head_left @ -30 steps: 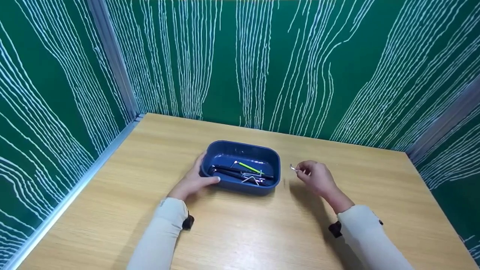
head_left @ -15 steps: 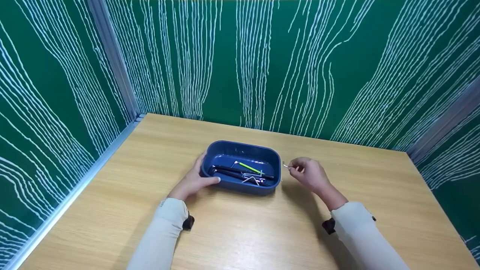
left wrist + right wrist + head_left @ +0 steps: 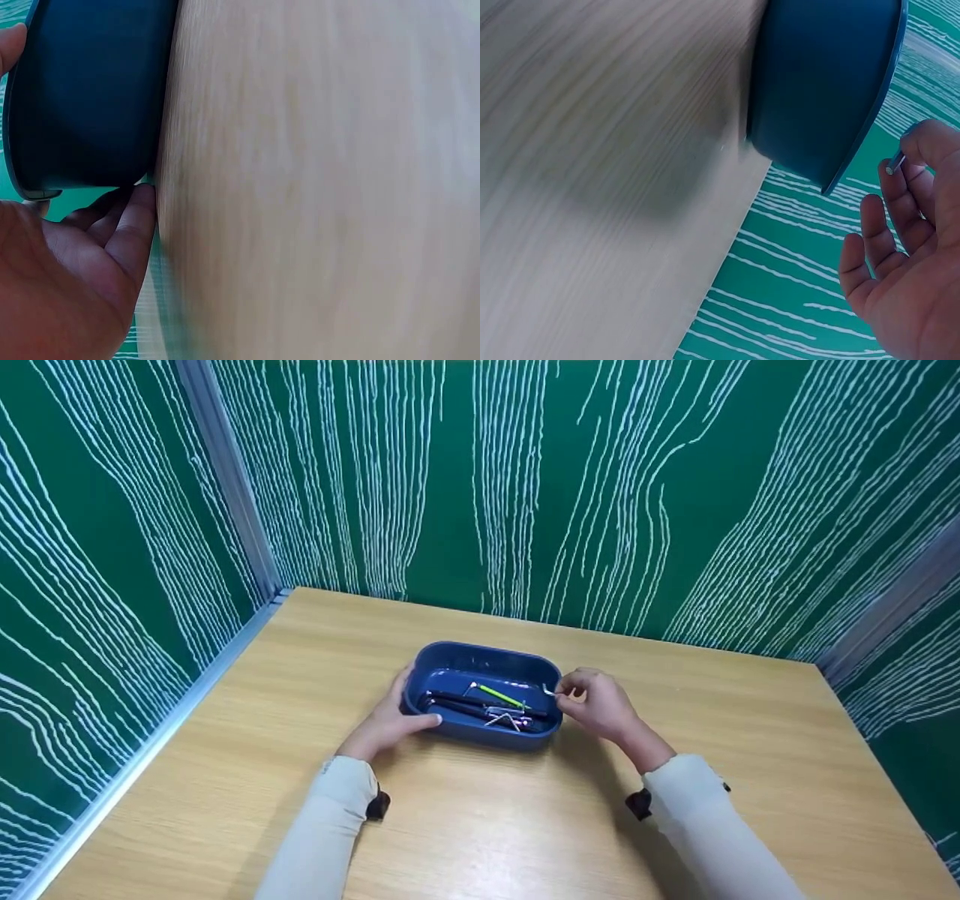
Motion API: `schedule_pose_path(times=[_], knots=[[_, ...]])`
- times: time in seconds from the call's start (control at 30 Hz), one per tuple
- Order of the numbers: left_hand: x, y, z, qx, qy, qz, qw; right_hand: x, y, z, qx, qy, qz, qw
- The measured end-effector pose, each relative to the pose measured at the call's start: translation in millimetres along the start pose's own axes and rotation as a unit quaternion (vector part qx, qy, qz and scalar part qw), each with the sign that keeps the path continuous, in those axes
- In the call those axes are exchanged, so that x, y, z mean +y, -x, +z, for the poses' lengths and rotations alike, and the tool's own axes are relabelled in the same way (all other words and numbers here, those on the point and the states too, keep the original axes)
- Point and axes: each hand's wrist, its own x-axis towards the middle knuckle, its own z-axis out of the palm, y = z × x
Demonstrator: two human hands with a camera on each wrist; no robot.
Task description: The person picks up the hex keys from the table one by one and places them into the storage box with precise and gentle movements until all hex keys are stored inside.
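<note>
A dark blue oblong plastic bin [image 3: 480, 736] stands on the wooden table. My left hand [image 3: 386, 724] holds its left end, the thumb at the near wall and the fingers against the outer end wall; the left wrist view shows these fingers [image 3: 131, 232] low beside the bin. My right hand [image 3: 600, 705] pinches a small bent silvery hex key [image 3: 549, 691] between thumb and index finger, over the bin's right rim. Its rod end [image 3: 892, 165] pokes out of the pinch in the right wrist view. The other right fingers are loosely bent.
Inside the bin lie two long black pen-like tools [image 3: 457, 699], a bright green rod [image 3: 499, 695] with a bent metal end, and several silvery bent keys [image 3: 504, 720] at the right. The table [image 3: 480, 825] meets green walls [image 3: 450, 510] with white wavy lines.
My right hand has moved left, bringing the hex key from beside the bin to above its right end. The left hand and the bin have stayed in place.
</note>
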Motion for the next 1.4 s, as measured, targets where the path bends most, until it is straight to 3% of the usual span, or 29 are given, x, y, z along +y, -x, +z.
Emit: schedule_pose_path(times=[0.17, 0.3, 0.4, 0.63, 1.07, 1.23, 1.4], knots=[[17.4, 10.6, -4.0, -0.027, 0.009, -0.006, 0.9996, -7.5, -2.4, 6.3, 0.003, 0.005, -0.040, 0.999], [29.9, 17.8, -6.7, -0.033, 0.011, -0.023, 0.9991, -11.9, -5.0, 12.6, -0.007, -0.001, -0.040, 0.999], [24.3, 14.3, -5.2, -0.025, 0.009, -0.030, 0.9992, -14.9, -7.4, 16.9, -0.021, -0.006, -0.028, 0.999], [0.5, 1.9, 2.7, 0.002, 0.005, -0.008, 1.0000, -19.3, -12.4, 25.6, -0.035, -0.006, -0.006, 0.999], [-0.2, 1.1, 2.5, 0.000, 0.004, -0.006, 1.0000, -30.0, -21.6, 42.3, -0.032, 0.045, -0.020, 0.998], [-0.7, 0.7, 0.3, 0.000, 0.006, -0.006, 1.0000, -36.7, -26.7, 50.7, -0.053, 0.051, -0.001, 0.997], [-1.4, 0.4, 0.4, 0.000, 0.001, -0.012, 0.9999, -39.2, -28.2, 60.0, -0.067, 0.089, 0.021, 0.994]])
